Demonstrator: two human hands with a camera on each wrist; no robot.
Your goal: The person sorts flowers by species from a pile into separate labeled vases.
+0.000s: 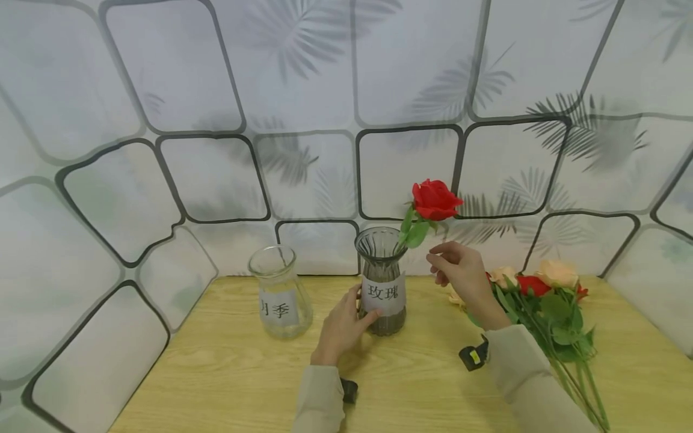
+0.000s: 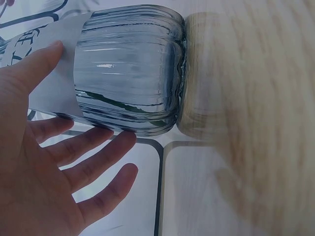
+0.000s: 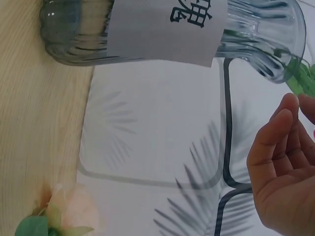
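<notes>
A ribbed grey glass vase [image 1: 381,255] with a white paper label [image 1: 383,293] stands upright on the table. My left hand [image 1: 343,322] holds it low down, thumb across the label and fingers along its side; in the left wrist view the little finger [image 2: 110,191] is off the glass. One red rose [image 1: 435,200] leans to the right out of the vase's mouth, its green stem showing through the glass in the left wrist view. My right hand [image 1: 462,273] is beside the rose, just below the bloom, fingers loosely bent and holding nothing. Its fingertips [image 3: 290,101] are near the green leaves [image 3: 302,78].
A clear glass vase [image 1: 284,325], also labelled, stands to the left on the wooden table [image 1: 233,373]. On the right lies a bunch of peach roses [image 1: 559,273] and red roses [image 1: 533,285] with long stems. A patterned cloth backdrop [image 1: 319,180] hangs behind.
</notes>
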